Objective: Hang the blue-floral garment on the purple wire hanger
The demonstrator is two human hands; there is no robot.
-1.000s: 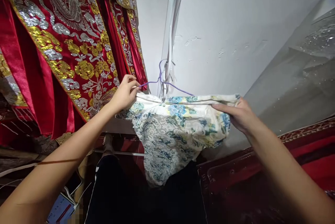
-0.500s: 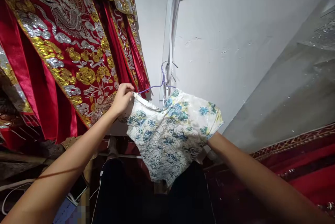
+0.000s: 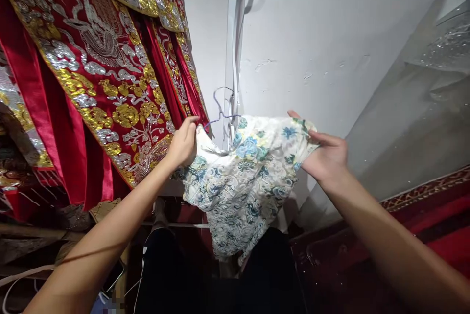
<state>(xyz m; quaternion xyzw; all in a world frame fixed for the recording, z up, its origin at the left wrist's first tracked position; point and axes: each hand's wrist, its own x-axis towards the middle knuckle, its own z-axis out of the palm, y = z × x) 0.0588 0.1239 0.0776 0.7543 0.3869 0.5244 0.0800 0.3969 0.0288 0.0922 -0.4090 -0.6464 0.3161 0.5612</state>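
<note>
A white short-sleeved blouse [image 3: 249, 172] with blue and green flowers hangs in front of me on a thin purple hanger [image 3: 221, 108]. The hanger's hook rises above the neckline, close to a white strap on the wall. My left hand [image 3: 185, 143] grips the blouse at its left shoulder, by the end of the hanger. At the opposite sleeve, my right hand [image 3: 326, 155] pinches the fabric with the thumb in front and the fingers behind. Between the hands the shoulder cloth is spread out, and the lower part hangs in folds above my legs.
A red garment [image 3: 121, 84] with gold and silver embroidery hangs at the left. Behind the blouse is a white wall [image 3: 312, 35] with a strap [image 3: 237, 45] running down it. Translucent plastic sheeting [image 3: 396, 133] covers something at the right, above red fabric [image 3: 440, 235].
My right hand, hidden at the sleeve before, now shows outside it, holding the sleeve's edge. The sleeve is raised. My left hand still holds the left shoulder.
</note>
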